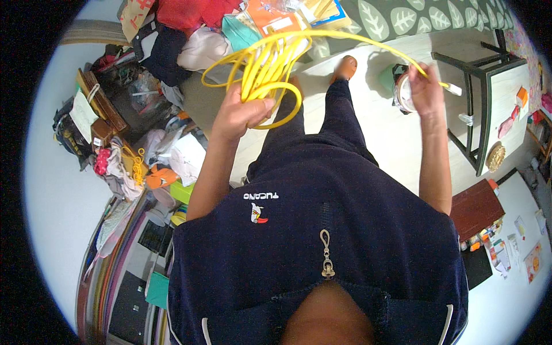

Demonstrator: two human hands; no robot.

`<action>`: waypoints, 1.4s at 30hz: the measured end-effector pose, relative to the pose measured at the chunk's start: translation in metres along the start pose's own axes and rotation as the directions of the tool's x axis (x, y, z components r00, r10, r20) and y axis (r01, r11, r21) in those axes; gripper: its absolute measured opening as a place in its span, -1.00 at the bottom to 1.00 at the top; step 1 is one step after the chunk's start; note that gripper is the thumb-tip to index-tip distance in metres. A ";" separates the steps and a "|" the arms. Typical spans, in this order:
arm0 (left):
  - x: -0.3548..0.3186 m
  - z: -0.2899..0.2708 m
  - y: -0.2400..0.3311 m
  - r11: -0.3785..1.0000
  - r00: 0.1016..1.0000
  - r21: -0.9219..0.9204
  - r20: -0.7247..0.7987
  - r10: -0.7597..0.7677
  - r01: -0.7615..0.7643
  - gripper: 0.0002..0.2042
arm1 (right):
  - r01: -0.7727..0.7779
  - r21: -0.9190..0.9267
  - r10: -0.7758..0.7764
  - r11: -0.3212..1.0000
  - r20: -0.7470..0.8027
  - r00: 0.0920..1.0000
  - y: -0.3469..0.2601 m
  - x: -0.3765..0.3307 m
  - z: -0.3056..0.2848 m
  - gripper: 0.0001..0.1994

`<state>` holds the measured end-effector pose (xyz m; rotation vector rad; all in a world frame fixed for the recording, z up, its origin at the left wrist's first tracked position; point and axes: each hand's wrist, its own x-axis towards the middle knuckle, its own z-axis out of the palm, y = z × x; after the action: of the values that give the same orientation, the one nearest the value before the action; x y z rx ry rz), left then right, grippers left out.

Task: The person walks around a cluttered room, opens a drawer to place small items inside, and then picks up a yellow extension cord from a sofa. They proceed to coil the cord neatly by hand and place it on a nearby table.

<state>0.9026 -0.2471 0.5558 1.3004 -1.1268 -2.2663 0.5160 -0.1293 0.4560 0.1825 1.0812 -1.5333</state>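
A yellow cable [270, 66] hangs in loose loops from my left hand [244, 112], whose fingers and thumb are wrapped round the bunch. From the top of the coil one length arches over to the right. My right hand [426, 92] pinches that length close to its end, where a pale plug [453, 89] sticks out past the fingers. Both hands are held apart in front of my body, above the floor.
Piled clothes and papers [230, 31] lie beyond my left hand. An opened drawer [138, 86] full of odds and ends stands at left. At right are a dark-framed table [486, 86] and a bin [404, 92] below my right hand. A leaf-patterned cloth [402, 20] spans the far side.
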 end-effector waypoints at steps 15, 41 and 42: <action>0.014 0.025 -0.009 0.693 0.990 0.710 0.042 0.135 -0.125 -0.74 | 0.511 -0.750 0.179 0.419 0.620 0.764 0.078 0.015 0.185 -0.70; 0.060 -0.045 -0.011 0.438 0.899 -0.804 -0.439 0.019 -0.402 -0.67 | 0.605 -0.727 0.081 0.325 0.659 0.748 0.103 -0.111 0.098 -0.88; 0.060 -0.039 -0.007 0.426 0.893 -0.806 -0.449 0.008 -0.410 -0.68 | 0.596 -0.719 0.074 0.356 0.658 0.749 0.112 -0.111 0.100 -0.89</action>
<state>0.9024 -0.2966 0.5034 0.9469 0.1402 -1.7780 0.6882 -0.1085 0.5252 -1.2971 1.2962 -0.9004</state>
